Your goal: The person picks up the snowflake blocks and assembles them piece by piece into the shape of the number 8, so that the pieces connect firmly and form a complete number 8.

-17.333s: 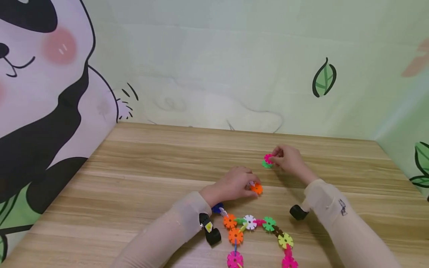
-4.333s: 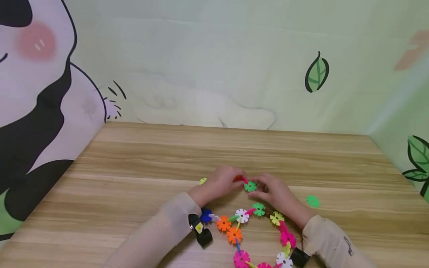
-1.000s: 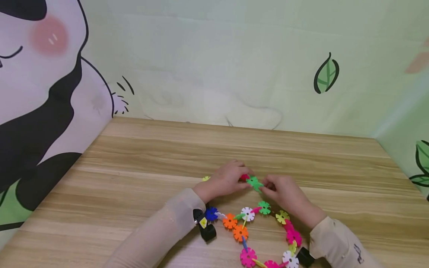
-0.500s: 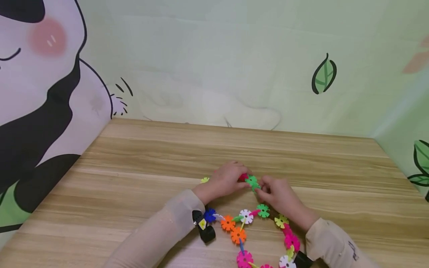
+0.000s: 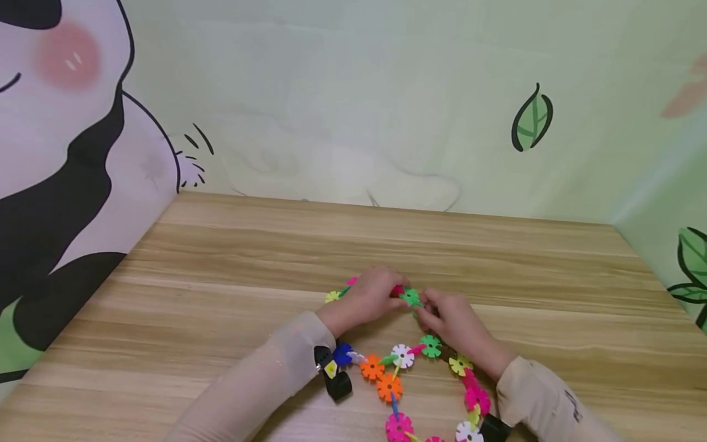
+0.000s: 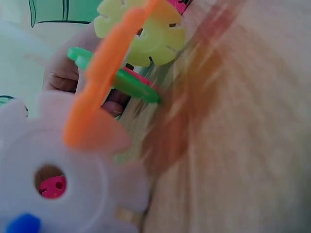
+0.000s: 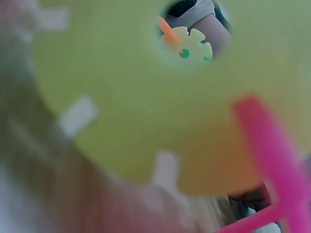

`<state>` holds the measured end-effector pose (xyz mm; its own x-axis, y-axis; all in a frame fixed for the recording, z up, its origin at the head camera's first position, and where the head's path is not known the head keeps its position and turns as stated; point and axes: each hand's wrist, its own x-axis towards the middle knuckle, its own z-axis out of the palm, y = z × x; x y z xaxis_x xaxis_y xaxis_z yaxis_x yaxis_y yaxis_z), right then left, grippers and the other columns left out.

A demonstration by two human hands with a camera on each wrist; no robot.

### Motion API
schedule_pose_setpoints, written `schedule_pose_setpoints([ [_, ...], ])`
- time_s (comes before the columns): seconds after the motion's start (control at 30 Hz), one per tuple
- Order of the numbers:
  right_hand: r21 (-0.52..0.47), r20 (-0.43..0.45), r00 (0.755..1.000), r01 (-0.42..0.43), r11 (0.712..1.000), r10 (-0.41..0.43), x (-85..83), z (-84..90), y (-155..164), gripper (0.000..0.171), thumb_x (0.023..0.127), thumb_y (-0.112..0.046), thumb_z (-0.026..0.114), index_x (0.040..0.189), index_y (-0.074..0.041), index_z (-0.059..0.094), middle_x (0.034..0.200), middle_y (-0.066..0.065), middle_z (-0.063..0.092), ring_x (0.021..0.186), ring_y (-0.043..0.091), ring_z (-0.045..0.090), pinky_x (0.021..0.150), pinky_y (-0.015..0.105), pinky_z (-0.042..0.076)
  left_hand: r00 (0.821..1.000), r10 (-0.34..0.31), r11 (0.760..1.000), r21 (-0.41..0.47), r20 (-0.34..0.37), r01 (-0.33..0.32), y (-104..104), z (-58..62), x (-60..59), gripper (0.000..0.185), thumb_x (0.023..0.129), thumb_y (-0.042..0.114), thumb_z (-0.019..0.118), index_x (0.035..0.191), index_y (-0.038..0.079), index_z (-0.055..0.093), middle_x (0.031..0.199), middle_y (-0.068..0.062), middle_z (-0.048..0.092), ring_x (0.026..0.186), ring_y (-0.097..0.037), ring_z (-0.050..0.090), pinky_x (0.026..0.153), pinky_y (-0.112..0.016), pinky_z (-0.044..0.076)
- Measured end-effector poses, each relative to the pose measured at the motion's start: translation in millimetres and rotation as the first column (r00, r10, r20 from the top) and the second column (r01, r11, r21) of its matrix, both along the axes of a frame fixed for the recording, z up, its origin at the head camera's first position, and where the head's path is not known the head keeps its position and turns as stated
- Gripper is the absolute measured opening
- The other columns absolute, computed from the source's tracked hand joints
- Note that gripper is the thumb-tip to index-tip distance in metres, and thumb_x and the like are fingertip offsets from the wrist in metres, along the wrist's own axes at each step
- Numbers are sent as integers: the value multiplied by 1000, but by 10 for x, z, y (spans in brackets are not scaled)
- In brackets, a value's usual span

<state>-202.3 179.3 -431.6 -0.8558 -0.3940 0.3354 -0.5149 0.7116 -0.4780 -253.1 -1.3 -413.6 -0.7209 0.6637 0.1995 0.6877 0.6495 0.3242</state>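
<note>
Fingers, right hand: I see them pinching the green snowflake disc from its right-hand, near side.

Fingers, left hand: curled round a red piece that touches the green disc's left edge; whether the two pieces are slotted together I cannot tell.

Green snowflake disc: sits between the two hands, seemingly just above the table. Each hand reaches it equally; the line joining the pieces runs left to right, so I judge any push or pull would go along that line.

Left of the disc, past the left knuckles: a yellow disc and a pink sliver stick out; how they attach is hidden.

Nearer me than the disc: a chain of linked snowflake discs, orange, white, green, yellow, pink, curves under both wrists, close below the hands. Little room on that side.

Beyond the disc: bare wood runs to the table's far edge at the leaf-printed wall; open room also to the right.

Wrist views: blurred close-ups of discs, nothing further legible.
</note>
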Motion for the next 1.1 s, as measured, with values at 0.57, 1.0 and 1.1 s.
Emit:
schedule_pose_setpoints([
  [0.57,84,262,965,-1,996,-21,59,401,150,10,92,-25,64,88,-16,64,76,-5,62,68,9,52,61,21,46,998,61,997,-38,-14,-61,-22,16,-10,32,88,29,70,114,12,68,107,-1,72,97,-16,65,95,-38,47],
  [1.0,196,91,995,-58,979,41,541,559,-119,16,89,-28,67,93,-13,64,69,-12,58,58,-3,43,54,16,39,992,118,991,-62,-38,-120,-46,14,-28,32,89,30,69,115,12,68,107,-1,71,101,-18,63,96,-38,46],
  [1.1,238,90,996,-14,971,-8,615,517,-199,23,87,-34,69,94,-13,65,69,-12,58,57,-2,44,53,16,39,992,119,990,-66,-31,-121,-41,24,-22,32,89,31,69,115,12,67,107,-1,71,100,-18,62,95,-38,46],
])
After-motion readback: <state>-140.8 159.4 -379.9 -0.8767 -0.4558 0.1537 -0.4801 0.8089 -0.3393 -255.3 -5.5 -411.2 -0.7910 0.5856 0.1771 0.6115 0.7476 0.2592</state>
